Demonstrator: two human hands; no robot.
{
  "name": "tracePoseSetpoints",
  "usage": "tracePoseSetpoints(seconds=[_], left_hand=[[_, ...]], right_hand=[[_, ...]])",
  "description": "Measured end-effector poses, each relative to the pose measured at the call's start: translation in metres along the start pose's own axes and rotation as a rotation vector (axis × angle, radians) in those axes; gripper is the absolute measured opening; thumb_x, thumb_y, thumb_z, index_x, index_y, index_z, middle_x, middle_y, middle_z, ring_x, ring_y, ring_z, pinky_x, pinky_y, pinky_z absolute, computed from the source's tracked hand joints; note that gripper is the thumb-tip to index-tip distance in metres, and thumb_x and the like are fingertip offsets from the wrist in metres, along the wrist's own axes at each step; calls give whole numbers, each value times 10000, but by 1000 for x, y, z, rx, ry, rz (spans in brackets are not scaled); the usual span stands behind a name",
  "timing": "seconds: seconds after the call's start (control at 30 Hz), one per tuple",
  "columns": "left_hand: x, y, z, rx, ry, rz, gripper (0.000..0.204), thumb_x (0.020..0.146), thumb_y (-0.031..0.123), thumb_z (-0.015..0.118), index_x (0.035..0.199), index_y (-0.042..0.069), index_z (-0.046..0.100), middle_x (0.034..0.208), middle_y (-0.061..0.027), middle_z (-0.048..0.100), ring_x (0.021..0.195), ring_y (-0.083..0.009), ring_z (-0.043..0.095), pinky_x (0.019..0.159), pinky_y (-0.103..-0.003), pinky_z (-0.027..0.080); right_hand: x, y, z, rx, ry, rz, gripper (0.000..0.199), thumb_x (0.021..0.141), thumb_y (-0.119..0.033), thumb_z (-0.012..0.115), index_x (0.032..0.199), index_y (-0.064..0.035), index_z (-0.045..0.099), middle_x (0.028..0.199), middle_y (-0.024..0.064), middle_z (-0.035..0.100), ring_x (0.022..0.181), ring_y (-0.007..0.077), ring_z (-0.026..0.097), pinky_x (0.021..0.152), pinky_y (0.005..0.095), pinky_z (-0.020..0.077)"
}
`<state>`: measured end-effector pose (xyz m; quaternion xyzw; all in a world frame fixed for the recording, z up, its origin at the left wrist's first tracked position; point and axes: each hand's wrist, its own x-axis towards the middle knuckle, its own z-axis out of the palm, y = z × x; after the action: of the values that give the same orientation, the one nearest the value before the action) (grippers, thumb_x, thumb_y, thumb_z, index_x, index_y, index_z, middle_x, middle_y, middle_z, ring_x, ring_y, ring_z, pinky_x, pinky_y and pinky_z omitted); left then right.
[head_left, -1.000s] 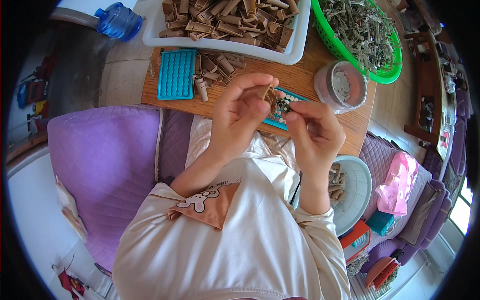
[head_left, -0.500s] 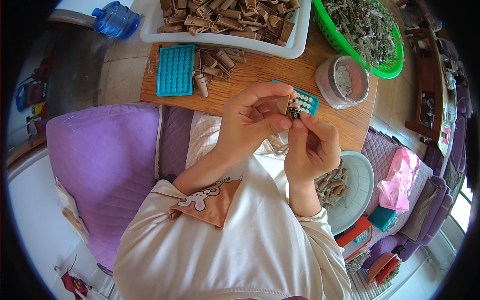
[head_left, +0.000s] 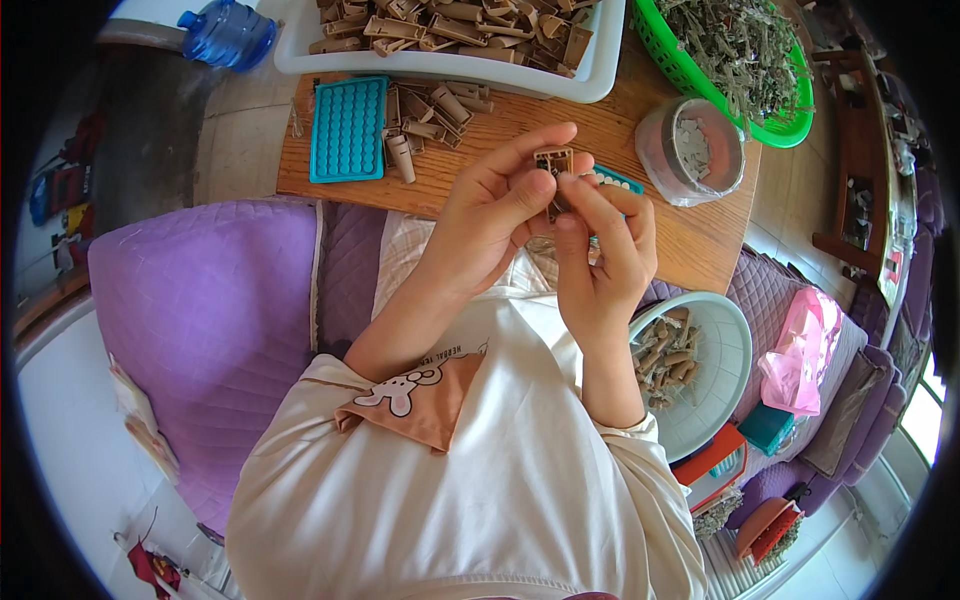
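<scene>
In front of me, over the table's near edge, my left hand (head_left: pixel 488 205) pinches a small brown plastic casing (head_left: pixel 554 158) between thumb and fingers. The casing's open side faces up, with small dark parts inside. My right hand (head_left: pixel 608 245) is closed at the same casing, its thumb and index finger pressed against the lower end. Fingertips hide much of the piece, so I cannot make out whether the right fingers also hold a smaller part. Just behind the right hand, a teal tray with white round pieces (head_left: pixel 620 181) is mostly hidden.
A white bin (head_left: pixel 450 80) of brown casings stands at the back. Loose casings (head_left: pixel 430 118) lie beside a teal dimpled tray (head_left: pixel 347 130). Back right are a green basket (head_left: pixel 668 82) and a plastic-lined tub (head_left: pixel 660 165). A pale basin (head_left: pixel 722 345) with brown pieces sits right.
Both hands have moved up and slightly left with the casing. It has been turned so its open inside faces up, and the right fingers now press its lower end.
</scene>
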<state>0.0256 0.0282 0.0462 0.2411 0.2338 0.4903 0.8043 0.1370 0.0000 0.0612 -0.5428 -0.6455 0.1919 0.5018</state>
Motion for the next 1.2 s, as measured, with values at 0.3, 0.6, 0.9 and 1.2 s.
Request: tracePoseSetpoints(seconds=[0.3,0.6,0.9,1.2], left_hand=[[1,-4,-1,186,85,87,365,854,227,446,1162,40,386,1071,-136,515,860,-188,574,668,-232,491],[0,-9,7,-119,133,113,314,865,196,414,1140,47,388,1072,-106,509,927,-228,548,716,-281,519],[4,-19,-11,-384,222,-95,283,843,202,468,1065,29,440,996,-85,531,917,-213,548,739,-296,508],[-3,-31,-31,-126,248,-45,314,853,207,447,1112,29,438,1049,-108,528,916,-220,555,753,-303,499]], right_hand=[[-12,15,5,170,86,104,269,719,50,577,976,-15,528,876,79,494,619,95,494,485,187,405],[-16,20,8,318,128,291,299,767,63,516,1050,7,436,896,56,463,756,97,519,624,171,431],[-10,42,-9,346,-89,418,231,715,69,546,940,22,524,837,67,551,777,107,555,626,202,442],[-47,109,-54,-445,-273,342,263,723,-23,570,982,-35,525,773,110,568,681,210,560,604,289,449]])
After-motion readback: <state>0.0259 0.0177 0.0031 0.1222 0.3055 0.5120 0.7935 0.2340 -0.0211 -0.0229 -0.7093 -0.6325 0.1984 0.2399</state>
